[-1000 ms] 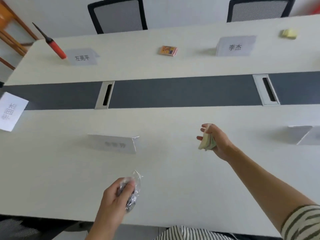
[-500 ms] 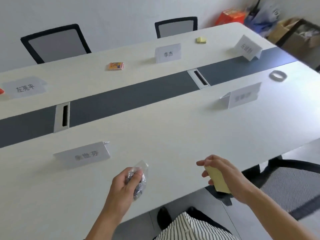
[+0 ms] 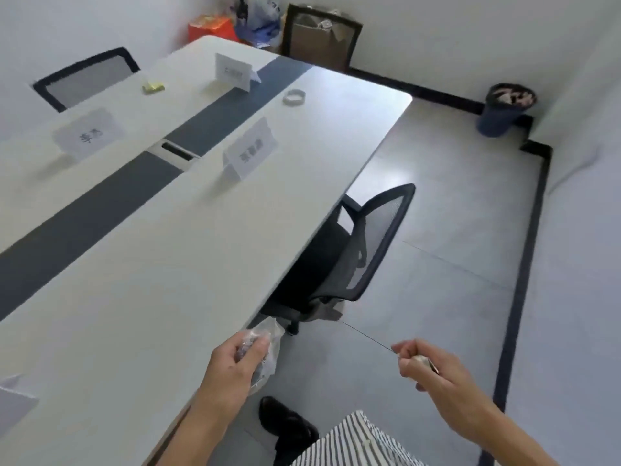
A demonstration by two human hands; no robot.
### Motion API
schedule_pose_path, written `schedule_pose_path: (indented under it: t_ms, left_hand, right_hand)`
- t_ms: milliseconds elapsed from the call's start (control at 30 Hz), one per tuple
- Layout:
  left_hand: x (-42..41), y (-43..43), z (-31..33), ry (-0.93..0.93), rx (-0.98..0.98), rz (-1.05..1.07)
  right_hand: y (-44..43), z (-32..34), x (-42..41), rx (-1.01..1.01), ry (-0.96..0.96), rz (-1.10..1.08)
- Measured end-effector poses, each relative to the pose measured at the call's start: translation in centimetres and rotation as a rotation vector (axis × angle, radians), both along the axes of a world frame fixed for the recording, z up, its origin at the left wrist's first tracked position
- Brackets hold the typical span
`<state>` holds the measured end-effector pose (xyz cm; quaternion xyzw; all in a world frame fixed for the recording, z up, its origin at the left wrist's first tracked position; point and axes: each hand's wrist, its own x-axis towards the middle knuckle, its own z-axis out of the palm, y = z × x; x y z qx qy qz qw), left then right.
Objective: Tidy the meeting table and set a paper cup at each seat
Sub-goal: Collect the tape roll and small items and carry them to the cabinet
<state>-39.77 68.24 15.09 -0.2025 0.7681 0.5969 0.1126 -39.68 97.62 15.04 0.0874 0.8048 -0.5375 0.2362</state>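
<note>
The left hand (image 3: 235, 361) curls round a crumpled clear wrapper (image 3: 270, 338) right at the near edge of the tabletop (image 3: 151, 264), so the wrapper sticks out over the floor (image 3: 437, 213). The right hand (image 3: 433, 371), well off that edge and above the floor, pinches a thin yellowish pad (image 3: 427, 362); the pad is seen edge-on and blurred, its long side pointing away to the right. One black shoe (image 3: 285, 422) shows below. One chair (image 3: 369, 243) is tucked under the near edge, and there is open floor beyond it up to the wall. The tabletop's long axis runs from lower left to the far rounded corner. It carries four name cards (image 3: 250, 148), one tape ring (image 3: 294, 96) and one small yellow block (image 3: 153, 86). A second chair (image 3: 84, 79) stands at the far side, and one dark bin (image 3: 507, 109) sits in the far corner
</note>
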Motion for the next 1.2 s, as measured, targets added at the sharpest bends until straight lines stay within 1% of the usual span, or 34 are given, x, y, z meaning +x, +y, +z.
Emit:
schedule_pose_path:
  t_ms: [233,333,433,533,667,733,800,933,1033,1200]
  left_hand:
    - [-1.7,15.7,0.4,0.027,0.024,-0.347]
    - [-3.7,19.4,0.2,-0.010,0.016,-0.444]
    - [-7.3,22.2,-0.5,-0.047,0.000,-0.476]
    - [-12.5,25.5,-1.6,-0.057,-0.005,-0.463]
    - [-21.0,31.4,-2.2,-0.056,0.044,-0.495]
    - [-25.1,34.3,-1.5,-0.037,0.062,-0.530]
    - [-29.6,37.2,0.0,-0.017,0.089,-0.573]
    - [-37.5,42.0,2.4,0.044,0.065,-0.633]
    - [-42.4,44.9,2.5,0.050,0.070,-0.605]
    - [-49.4,50.0,-0.4,-0.019,0.016,-0.512]
  right_hand:
    - [13.8,-0.3,6.5,-0.011,-0.035,-0.384]
    - [17.6,-0.4,6.4,-0.040,-0.020,-0.504]
    - [20.8,-0.8,4.5,-0.070,-0.019,-0.587]
    - [23.9,-1.5,1.2,-0.070,-0.024,-0.644]
    - [28.5,-1.4,-5.3,-0.033,-0.001,-0.704]
    - [30.6,-0.1,-8.9,0.004,0.011,-0.701]
    - [33.1,1.3,-12.8,0.026,0.061,-0.696]
    - [37.3,2.5,-19.3,0.021,0.077,-0.723]
    - [40.2,1.7,-23.6,0.000,0.051,-0.714]
    - [47.2,-1.0,-32.9,-0.067,-0.031,-0.666]
